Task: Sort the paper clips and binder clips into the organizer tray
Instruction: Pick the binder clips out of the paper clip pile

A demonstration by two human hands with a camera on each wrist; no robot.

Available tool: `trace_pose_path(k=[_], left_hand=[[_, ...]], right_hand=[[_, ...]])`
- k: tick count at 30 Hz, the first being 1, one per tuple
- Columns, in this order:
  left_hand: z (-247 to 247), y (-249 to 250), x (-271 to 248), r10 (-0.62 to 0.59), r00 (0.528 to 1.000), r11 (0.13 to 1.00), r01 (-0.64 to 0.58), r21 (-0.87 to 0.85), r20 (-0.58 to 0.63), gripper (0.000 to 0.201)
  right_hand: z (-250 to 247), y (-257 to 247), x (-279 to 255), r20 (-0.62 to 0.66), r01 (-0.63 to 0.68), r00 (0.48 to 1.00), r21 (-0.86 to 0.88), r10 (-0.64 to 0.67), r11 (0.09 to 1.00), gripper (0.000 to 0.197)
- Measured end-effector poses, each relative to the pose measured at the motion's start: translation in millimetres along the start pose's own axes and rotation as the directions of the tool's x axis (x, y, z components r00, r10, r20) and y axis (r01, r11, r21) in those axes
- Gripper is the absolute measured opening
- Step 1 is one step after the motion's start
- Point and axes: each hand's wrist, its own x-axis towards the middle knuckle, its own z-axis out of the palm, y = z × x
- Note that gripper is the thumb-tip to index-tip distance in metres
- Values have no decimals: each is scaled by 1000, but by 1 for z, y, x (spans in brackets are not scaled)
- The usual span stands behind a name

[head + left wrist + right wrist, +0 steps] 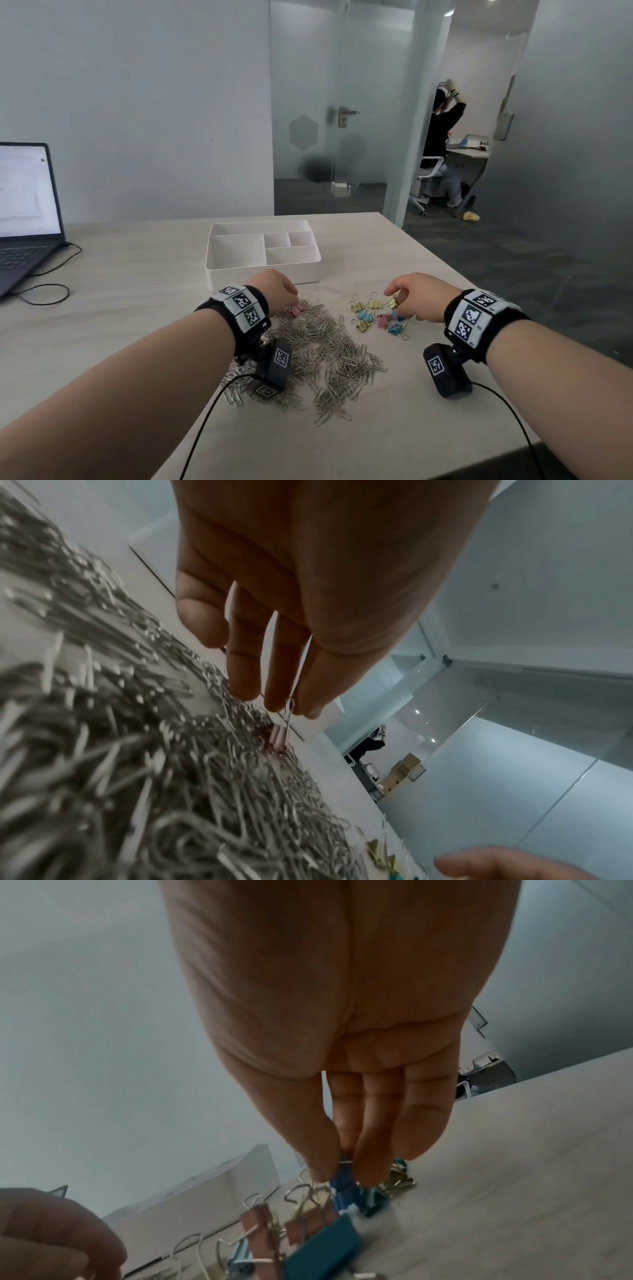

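Left fingertips [277, 696] pinch the wire loop of a pink binder clip [278, 737] stranded at the far edge of the paper clips [325, 356] – a stray, I'd judge, being plucked out by its handle. Right fingertips [322, 1167] close on a blue binder clip [342, 1185] in the coloured cluster of binder clips [373, 313], thumb against fingers – gripping it upright by the top. Both hands work low over the table [137, 291]: left hand [274, 287] at eleven o'clock of the silver heap, right hand [419, 296] at two. The organizer tray [219, 267] waits at twelve, just beyond, its compartments showing nothing inside yet.
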Motion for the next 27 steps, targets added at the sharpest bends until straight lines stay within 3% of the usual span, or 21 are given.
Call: trace_pose_path(k=[3, 5, 9, 13, 16, 19, 23, 27], left_hand=[[5, 4, 2, 5, 1000, 999, -5, 45, 1, 9], [5, 6, 0, 0, 1000, 999, 0, 37, 13, 7], [-4, 5, -6, -30, 999, 988, 32, -151, 22, 13], [-6, 17, -19, 7, 998, 820, 25, -571, 55, 22], [0, 31, -31, 78, 993, 666, 11, -745, 85, 19], [8, 37, -43, 115, 991, 614, -16, -789, 69, 15], [6, 20, -53, 61, 997, 623, -9, -782, 38, 10], [-7, -16, -58, -27, 998, 764, -16, -645, -56, 5]], right_hand=[[0, 3, -2, -8, 7, 1000, 60, -7, 998, 39], [-3, 4, -5, -81, 14, 997, 106, -5, 994, 30], [-10, -7, -14, -221, 70, 975, 316, 2, 946, 18], [-6, -38, -25, -134, 171, 984, 566, -115, 806, 13], [8, -62, -29, -53, 217, 968, 660, -244, 719, 27], [20, -77, -29, -69, 273, 951, 643, -302, 715, 24], [19, -67, -21, -119, 235, 972, 530, -202, 815, 10], [6, -39, -12, -202, 165, 969, 89, -145, 982, 9]])
